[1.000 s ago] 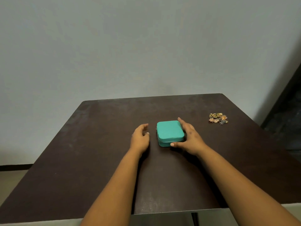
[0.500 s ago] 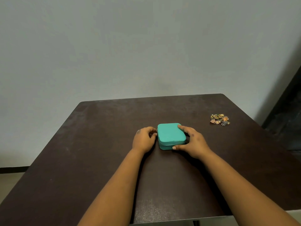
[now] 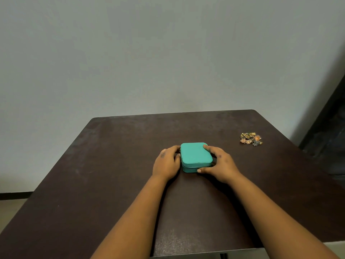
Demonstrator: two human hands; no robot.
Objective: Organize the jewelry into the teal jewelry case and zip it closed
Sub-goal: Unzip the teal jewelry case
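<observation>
A closed teal case (image 3: 196,157) lies on a dark counter (image 3: 115,165) between two hands. The left hand (image 3: 166,163) curls its fingers (image 3: 174,148) against the case's left side, pinching at the zipper there. The right hand (image 3: 220,164) clamps the opposite side, thumb on the near edge, fingers over the top corner. A small heap of jewelry (image 3: 251,138) lies well apart, beyond the right fingers.

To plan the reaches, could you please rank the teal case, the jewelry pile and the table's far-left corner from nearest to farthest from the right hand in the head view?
1. Teal case: gripped by the right hand, at table centre.
2. Jewelry pile: apart, off to the right and farther back.
3. Far-left corner: across the table, behind the left hand.
</observation>
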